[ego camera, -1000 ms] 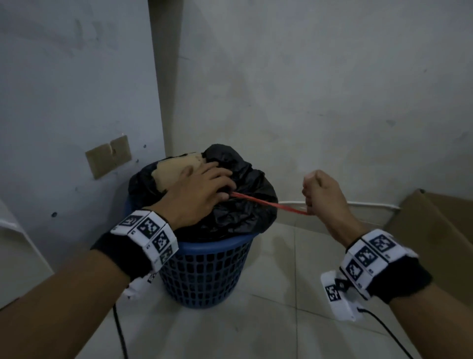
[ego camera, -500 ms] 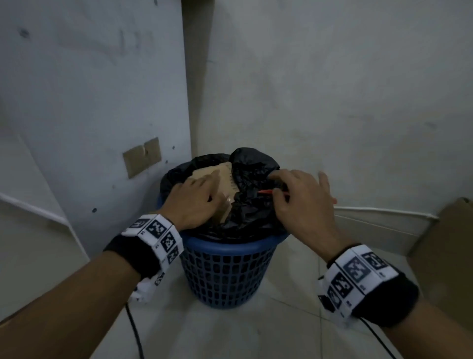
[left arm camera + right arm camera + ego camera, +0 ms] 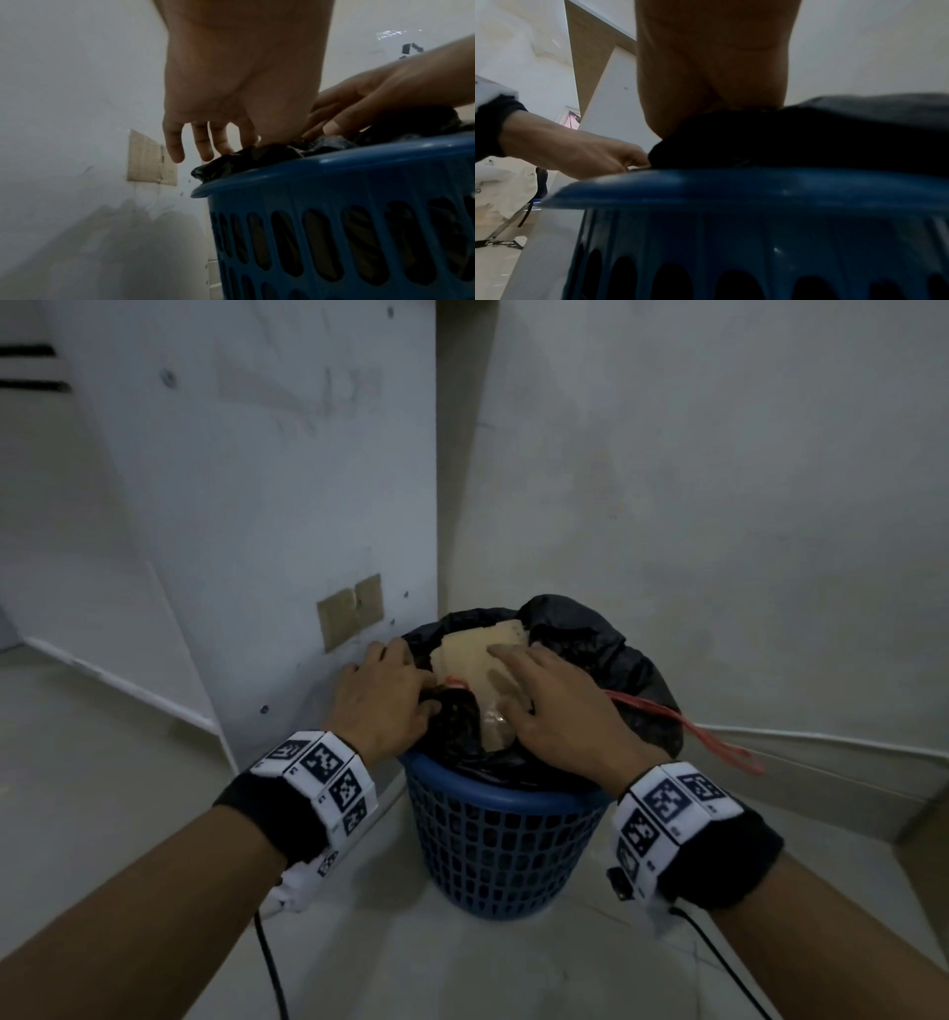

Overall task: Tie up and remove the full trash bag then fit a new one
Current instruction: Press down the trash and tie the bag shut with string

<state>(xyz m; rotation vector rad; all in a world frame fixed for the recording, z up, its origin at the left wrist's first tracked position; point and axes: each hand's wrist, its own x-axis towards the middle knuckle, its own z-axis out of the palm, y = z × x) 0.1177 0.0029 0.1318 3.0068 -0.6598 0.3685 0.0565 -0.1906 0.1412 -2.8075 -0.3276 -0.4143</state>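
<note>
A blue slotted basket stands on the floor in a wall corner, lined with a full black trash bag. Tan cardboard pokes out of the bag's mouth. My left hand is at the bag's left edge; thumb and index finger pinch the black plastic beside a bit of red drawstring, and the other fingers hang loose. My right hand lies flat on the cardboard with straight fingers. A loop of red drawstring dangles free over the bag's right side.
Walls close in behind and to the left of the basket. A tan patch is stuck on the left panel. A white trim runs along the wall's base at the right. Black cables trail from my wrists over the tiled floor.
My right hand let go of the red drawstring it had pulled out to the right and moved onto the cardboard. My left hand slid from the top of the bag to its left edge.
</note>
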